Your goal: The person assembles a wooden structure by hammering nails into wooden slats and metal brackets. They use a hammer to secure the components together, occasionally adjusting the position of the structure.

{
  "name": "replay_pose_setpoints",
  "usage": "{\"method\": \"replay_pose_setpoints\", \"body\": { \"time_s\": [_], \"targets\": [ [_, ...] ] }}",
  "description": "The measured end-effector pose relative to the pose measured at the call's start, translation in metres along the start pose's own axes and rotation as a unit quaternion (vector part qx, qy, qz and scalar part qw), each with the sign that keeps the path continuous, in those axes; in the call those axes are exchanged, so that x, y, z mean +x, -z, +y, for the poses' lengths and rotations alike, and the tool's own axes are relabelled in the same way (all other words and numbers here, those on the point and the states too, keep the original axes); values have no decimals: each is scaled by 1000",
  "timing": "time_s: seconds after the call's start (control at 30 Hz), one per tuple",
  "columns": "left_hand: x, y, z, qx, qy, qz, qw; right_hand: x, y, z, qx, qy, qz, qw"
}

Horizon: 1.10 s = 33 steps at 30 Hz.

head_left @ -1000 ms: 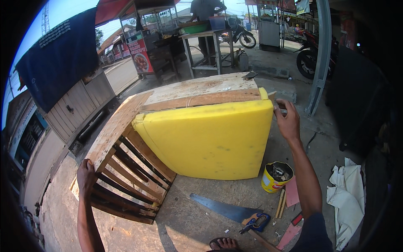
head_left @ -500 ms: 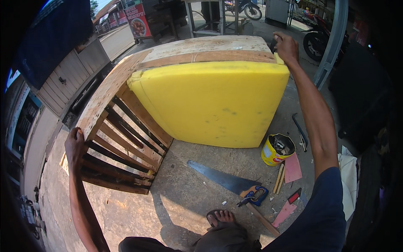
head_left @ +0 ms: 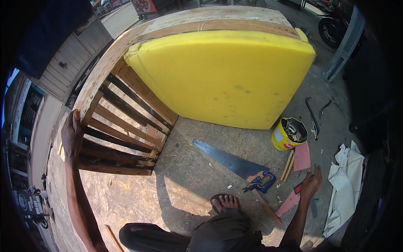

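My left hand (head_left: 72, 133) is closed on the edge of a wooden furniture frame (head_left: 94, 90), thumb on top and fingers partly hidden. The frame lies tipped on the ground, its side of dark and pale slats (head_left: 126, 113) toward me. A thick yellow foam pad (head_left: 226, 80) covers the panel facing me. Low at the right, my right hand (head_left: 310, 183) hovers over the ground with loosely bent fingers apart and nothing visible in it. Right beside it lie a red-and-black tool (head_left: 298, 188), partly covered by the hand, and a pink scrap (head_left: 289, 203).
A handsaw (head_left: 231, 159) and a hammer-like wooden handle (head_left: 267, 207) lie before my foot. A yellow tub of small metal bits (head_left: 289, 133) stands near two wooden sticks (head_left: 287, 166) and a bent metal bar (head_left: 312, 117). White cloth (head_left: 344, 185) lies at right; a metal post (head_left: 346, 46) rises behind.
My right hand has left the far right corner of the frame and come down near the red-and-black tool. My left hand stays on the frame. The view has tilted downward.
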<state>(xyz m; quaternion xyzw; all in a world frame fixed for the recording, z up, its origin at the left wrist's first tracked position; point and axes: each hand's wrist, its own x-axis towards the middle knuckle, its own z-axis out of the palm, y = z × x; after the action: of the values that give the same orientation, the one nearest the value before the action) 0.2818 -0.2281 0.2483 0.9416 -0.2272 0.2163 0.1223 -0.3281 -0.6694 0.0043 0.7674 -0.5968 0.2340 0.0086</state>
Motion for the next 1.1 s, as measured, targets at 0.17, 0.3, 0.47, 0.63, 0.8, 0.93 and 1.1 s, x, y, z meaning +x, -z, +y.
{"method": "replay_pose_setpoints", "body": {
  "time_s": [0.17,0.3,0.47,0.63,0.8,0.93,1.1],
  "targets": [
    [-13,-1,14,152,-81,-4,985,2,-1,-69,234,-32,-128,963],
    [-4,1,13,159,-46,-25,986,78,-23,-172,377,82,-103,917],
    [6,-4,2,193,-37,-44,979,128,-74,-269,337,181,47,923],
    [31,-10,-6,193,-17,-45,980,169,-80,-312,325,209,66,920],
    [81,-10,-20,186,46,-112,975,231,-65,-379,321,277,105,899],
    [101,-16,-58,154,56,-120,979,265,-47,-442,284,289,161,900],
    [114,-23,-117,97,88,-137,982,304,-18,-541,237,339,274,868]
  ]
}}
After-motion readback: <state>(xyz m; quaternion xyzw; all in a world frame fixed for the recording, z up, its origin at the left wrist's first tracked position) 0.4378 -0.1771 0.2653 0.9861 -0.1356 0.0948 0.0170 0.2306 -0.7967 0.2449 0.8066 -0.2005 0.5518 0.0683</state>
